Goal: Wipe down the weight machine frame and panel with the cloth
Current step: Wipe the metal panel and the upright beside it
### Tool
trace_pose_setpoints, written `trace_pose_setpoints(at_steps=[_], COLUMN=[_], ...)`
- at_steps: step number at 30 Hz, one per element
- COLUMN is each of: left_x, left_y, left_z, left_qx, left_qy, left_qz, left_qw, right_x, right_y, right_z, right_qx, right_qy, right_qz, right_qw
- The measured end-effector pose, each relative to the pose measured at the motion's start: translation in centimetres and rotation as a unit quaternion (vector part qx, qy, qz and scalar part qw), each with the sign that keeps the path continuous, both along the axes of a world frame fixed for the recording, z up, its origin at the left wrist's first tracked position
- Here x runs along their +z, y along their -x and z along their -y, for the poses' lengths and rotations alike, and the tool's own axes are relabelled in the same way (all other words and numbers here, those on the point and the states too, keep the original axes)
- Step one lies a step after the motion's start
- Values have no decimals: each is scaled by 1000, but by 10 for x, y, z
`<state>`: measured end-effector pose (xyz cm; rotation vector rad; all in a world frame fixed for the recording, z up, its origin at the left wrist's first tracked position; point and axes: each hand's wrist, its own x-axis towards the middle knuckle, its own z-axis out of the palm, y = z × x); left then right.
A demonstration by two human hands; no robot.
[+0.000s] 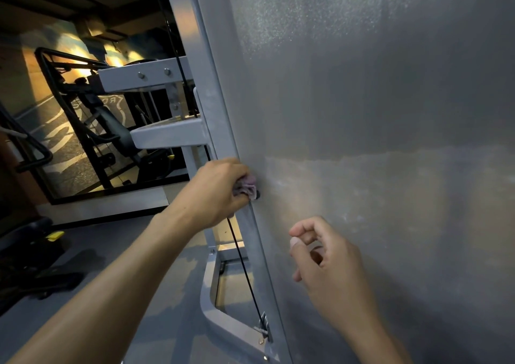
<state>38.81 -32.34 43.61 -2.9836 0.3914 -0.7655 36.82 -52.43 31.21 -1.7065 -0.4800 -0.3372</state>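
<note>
Gripping the bunched cloth (246, 186), the left hand (214, 193) presses it against the frame (220, 118) at the panel (362, 99) edge; right hand (326, 263) hovers, fingers loosely curled, holding nothing.

Black exercise machine (92, 124) at left, beside large wall mirror (83, 154); warm wall lights (117, 60) behind; yellow tag (55, 236) on dark equipment, lower left; grey floor (117, 241).
</note>
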Motion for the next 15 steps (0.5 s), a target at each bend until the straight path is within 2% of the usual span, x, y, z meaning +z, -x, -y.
trace_pose_setpoints(at_steps=[5, 9, 11, 13, 15], left_x=[1, 0, -9, -19, -30], left_y=[2, 7, 7, 6, 4], left_z=[9, -13, -15, -7, 3], left_qx=[-63, -2, -12, -49, -83], left_qy=[-2, 102, 124, 118, 71], left_qz=[-24, 77, 71, 66, 46], left_qw=[998, 992, 990, 990, 993], right_x=[-1, 0, -1, -1, -3], right_y=[0, 2, 2, 1, 0], right_z=[-3, -2, 0, 1, 0], right_qx=[0, 4, 0, -8, -15], right_qy=[10, 24, 27, 26, 26], right_qz=[2, 2, 7, 9, 8], right_qw=[1000, 1000, 1000, 1000, 1000])
